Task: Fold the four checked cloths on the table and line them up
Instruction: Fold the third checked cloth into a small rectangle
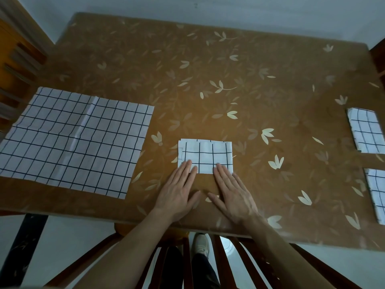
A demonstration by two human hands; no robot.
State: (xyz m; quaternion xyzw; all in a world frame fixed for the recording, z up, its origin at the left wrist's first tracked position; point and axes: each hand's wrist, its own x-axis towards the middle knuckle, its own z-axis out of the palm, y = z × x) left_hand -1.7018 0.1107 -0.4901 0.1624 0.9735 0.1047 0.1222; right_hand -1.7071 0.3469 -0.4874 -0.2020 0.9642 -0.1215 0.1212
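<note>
A small folded white cloth with black checks lies in the middle of the table, near the front edge. My left hand lies flat with its fingertips on the cloth's near left edge. My right hand lies flat the same way, fingertips on the near right edge. Both hands have straight fingers and hold nothing. A large unfolded checked cloth lies spread flat at the left. Two folded checked cloths lie at the right edge, one farther and one nearer, both partly cut off by the frame.
The table wears a brown cover with pale leaf prints. A wooden chair stands under the front edge, with my legs and a white shoe visible below. Wooden furniture stands at the far left.
</note>
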